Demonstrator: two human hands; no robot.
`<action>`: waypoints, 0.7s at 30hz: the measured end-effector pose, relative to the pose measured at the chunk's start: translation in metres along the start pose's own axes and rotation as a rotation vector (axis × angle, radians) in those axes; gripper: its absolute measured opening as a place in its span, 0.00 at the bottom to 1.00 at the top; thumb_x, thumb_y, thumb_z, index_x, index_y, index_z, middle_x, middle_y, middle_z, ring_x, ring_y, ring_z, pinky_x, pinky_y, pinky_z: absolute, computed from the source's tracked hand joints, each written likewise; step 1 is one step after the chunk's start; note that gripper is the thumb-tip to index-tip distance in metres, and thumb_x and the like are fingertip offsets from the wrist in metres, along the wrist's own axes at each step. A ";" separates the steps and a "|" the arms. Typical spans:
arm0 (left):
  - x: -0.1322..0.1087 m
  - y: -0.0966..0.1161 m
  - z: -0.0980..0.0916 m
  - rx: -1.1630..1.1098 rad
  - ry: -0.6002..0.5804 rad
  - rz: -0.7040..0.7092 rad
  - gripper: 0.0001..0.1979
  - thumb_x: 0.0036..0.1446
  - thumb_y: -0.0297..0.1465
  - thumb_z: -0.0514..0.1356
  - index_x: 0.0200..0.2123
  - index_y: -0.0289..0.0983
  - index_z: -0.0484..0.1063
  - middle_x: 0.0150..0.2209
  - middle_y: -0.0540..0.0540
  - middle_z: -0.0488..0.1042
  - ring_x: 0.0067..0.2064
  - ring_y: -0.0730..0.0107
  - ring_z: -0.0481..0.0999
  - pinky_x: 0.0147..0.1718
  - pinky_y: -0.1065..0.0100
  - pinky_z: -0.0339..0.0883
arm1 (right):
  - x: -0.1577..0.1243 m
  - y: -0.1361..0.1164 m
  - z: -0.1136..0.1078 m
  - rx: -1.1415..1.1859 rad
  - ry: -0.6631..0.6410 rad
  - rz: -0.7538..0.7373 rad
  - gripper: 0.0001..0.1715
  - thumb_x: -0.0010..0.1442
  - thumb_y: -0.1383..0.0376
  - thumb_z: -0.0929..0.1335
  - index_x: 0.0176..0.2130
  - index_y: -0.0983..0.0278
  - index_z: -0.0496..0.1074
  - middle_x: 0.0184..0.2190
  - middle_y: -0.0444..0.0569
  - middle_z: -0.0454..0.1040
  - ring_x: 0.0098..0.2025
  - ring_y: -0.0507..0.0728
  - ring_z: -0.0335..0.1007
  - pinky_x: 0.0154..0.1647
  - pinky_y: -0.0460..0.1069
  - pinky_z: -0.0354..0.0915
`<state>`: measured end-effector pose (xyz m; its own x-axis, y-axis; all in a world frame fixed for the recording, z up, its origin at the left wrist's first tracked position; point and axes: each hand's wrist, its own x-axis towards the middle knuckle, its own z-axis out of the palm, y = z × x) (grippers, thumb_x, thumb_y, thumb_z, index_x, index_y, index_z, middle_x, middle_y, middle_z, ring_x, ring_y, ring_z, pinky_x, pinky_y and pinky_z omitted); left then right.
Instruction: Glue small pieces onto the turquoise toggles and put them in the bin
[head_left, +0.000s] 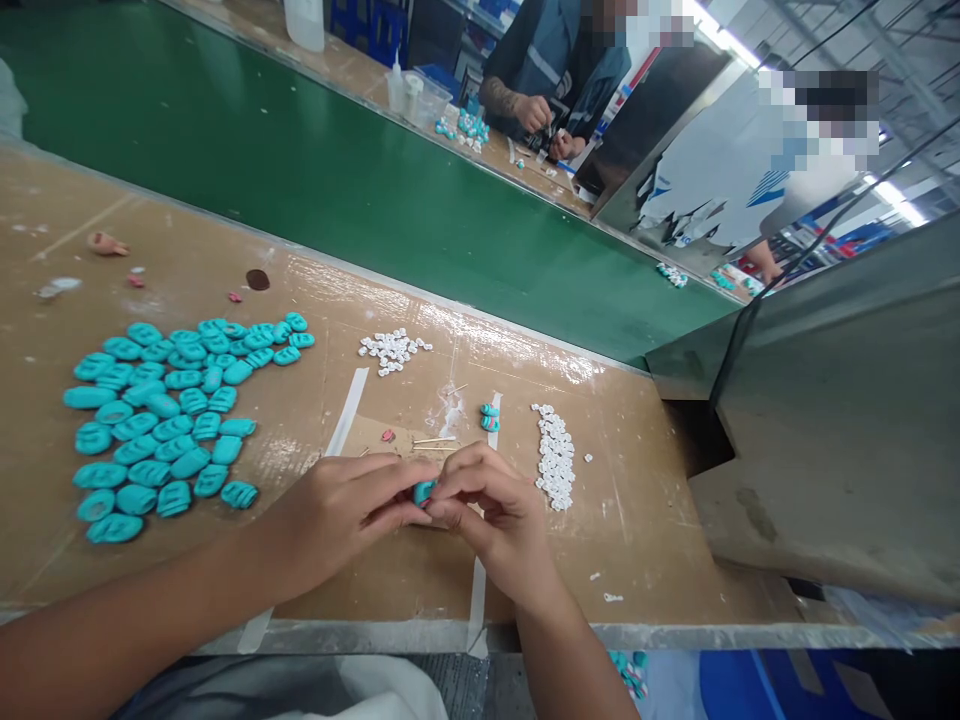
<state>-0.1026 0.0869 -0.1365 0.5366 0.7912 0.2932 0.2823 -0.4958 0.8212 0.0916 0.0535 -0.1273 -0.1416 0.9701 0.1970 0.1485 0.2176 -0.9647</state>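
Near the front edge of the table, my left hand [352,505] and my right hand [491,505] meet, fingertips pinched round a small turquoise piece [423,492]. Fingers cover most of that piece. Just beyond them lie thin wooden sticks [433,441] and a small pink-red bit [388,435]. A couple of turquoise pieces with white and pink parts [490,417] sit on a tape strip past my right hand. Left of my left hand spreads a large group of oval turquoise pieces [172,425], many with slots.
Small white parts lie in a far pile [391,350] and a right-hand pile [556,460]. Beyond the brown table [637,530] runs a green belt [315,160]. A metal housing [832,420] stands at the right. Across the belt, a person's hands [536,115] work at another bench.
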 end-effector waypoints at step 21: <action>0.002 0.000 0.001 -0.453 0.083 0.055 0.13 0.60 0.26 0.64 0.46 0.47 0.80 0.35 0.51 0.84 0.31 0.73 0.82 0.31 0.79 0.74 | -0.010 0.004 0.008 0.349 -0.048 -0.014 0.21 0.59 0.68 0.73 0.51 0.52 0.74 0.39 0.47 0.67 0.33 0.50 0.69 0.21 0.42 0.73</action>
<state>-0.1004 0.0883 -0.1367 0.4704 0.8034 0.3651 -0.1303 -0.3460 0.9291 0.0863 0.0441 -0.1347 -0.1886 0.9592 0.2106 -0.1967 0.1732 -0.9650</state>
